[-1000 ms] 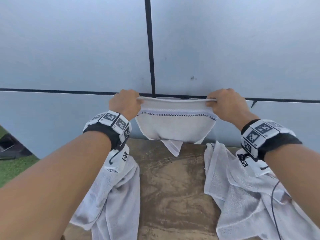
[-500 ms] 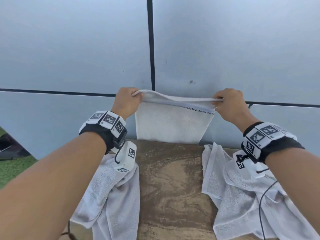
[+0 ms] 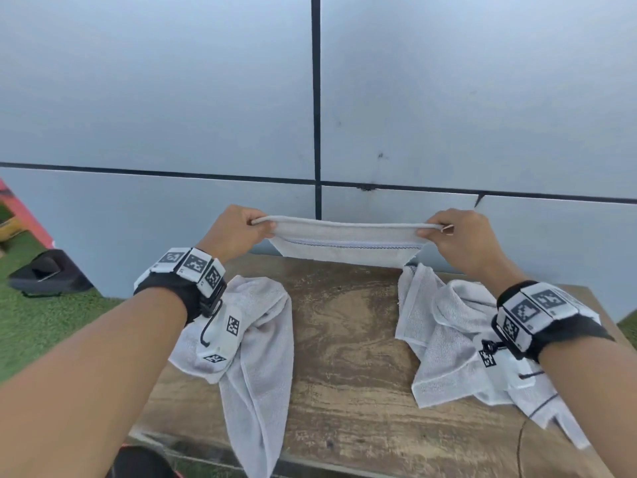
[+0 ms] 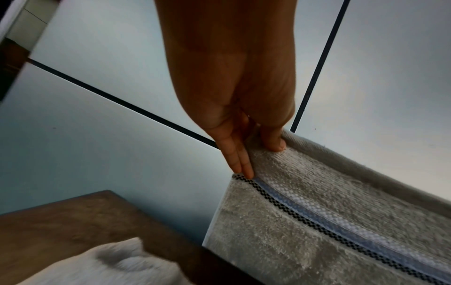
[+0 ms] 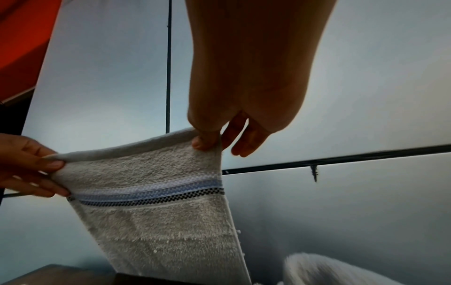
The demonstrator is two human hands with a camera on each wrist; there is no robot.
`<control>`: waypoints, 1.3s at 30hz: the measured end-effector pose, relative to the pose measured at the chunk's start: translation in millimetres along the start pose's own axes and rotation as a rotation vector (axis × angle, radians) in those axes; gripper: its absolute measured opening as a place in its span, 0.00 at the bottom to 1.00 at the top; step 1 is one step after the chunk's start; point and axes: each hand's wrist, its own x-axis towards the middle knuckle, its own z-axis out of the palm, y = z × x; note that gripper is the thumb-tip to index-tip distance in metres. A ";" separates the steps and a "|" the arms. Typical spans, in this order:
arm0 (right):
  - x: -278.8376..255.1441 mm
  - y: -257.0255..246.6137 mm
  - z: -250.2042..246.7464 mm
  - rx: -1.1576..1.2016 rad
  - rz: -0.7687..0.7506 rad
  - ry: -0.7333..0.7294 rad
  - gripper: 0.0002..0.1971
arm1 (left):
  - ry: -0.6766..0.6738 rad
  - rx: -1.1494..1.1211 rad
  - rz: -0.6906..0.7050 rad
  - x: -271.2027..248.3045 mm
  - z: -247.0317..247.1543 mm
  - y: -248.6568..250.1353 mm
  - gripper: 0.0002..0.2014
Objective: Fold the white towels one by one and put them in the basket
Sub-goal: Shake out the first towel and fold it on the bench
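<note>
Change: both hands are sitting lower than half a second ago, and the held towel (image 3: pixel 346 243) is now dipping behind the counter's far edge — less of it is showing.
Left hand (image 3: pixel 231 232): its fingers (image 4: pixel 240 154) are pinching the towel's top left corner, thumb on the near face, two fingers running straight down to the striped band.
Right hand (image 3: pixel 463 240): it is pinching the top right corner between thumb and fingers (image 5: pixel 246 138), the other fingers hanging loosely curled behind the cloth.
Held towel: it is hanging stretched between the two hands in front of the grey wall (image 3: pixel 482 98), top hem level, blue-and-black band showing just below the hem, lower part hidden behind the counter (image 3: pixel 344 339).
Left towel (image 3: pixel 258 339): it is lying crumpled on the counter's left side, one end trailing over the near edge.
Right towel (image 3: pixel 444 332): it is lying bunched on the right side — well apart from the left one, bare wood between them.
</note>
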 end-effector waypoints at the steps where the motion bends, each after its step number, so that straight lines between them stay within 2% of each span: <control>1: -11.1 -2.5 -3.8 0.041 0.004 -0.015 0.07 | 0.001 0.016 0.005 -13.5 -2.0 3.9 0.10; 4: -44.1 -11.7 -16.4 0.109 0.039 -0.075 0.11 | 0.019 0.027 0.036 -49.0 -4.8 11.1 0.08; 7: -72.8 -17.3 -27.5 0.175 0.048 -0.114 0.14 | 0.016 -0.011 0.064 -79.1 -6.7 14.9 0.13; 12: -117.2 -36.0 -58.8 0.302 0.043 -0.217 0.12 | -0.048 0.060 0.078 -121.6 -11.5 27.1 0.17; 14: -136.8 -43.5 -74.8 0.327 0.080 -0.305 0.12 | -0.155 0.017 0.006 -139.9 -16.9 32.1 0.16; 16: -156.5 -45.9 -89.5 0.363 0.143 -0.427 0.12 | -0.350 -0.063 -0.111 -161.6 -21.3 36.6 0.14; 18: -175.1 -45.9 -100.6 0.385 0.217 -0.611 0.12 | -0.535 -0.092 -0.224 -185.5 -24.3 41.3 0.15; 21: -197.5 -46.6 -108.3 0.468 0.343 -0.863 0.13 | -0.676 -0.078 -0.326 -215.6 -22.3 41.1 0.15; 24: -209.2 -45.0 -105.7 0.477 0.428 -0.873 0.12 | -0.758 -0.081 -0.363 -234.0 -14.5 32.1 0.15; 29: -205.1 -31.8 -87.0 0.431 0.410 -0.857 0.14 | -0.639 -0.112 -0.363 -232.1 -2.8 12.4 0.16; 32: -186.3 -27.8 -68.1 0.388 0.363 -0.684 0.12 | -0.487 -0.086 -0.309 -217.2 5.6 10.3 0.12; 36: -144.1 -13.9 -34.3 0.284 0.346 -0.459 0.11 | -0.192 0.041 -0.139 -173.2 21.5 -3.4 0.10; 39: -108.0 -1.9 -7.3 0.164 0.317 -0.338 0.10 | -0.086 0.101 -0.081 -131.5 32.9 -14.2 0.11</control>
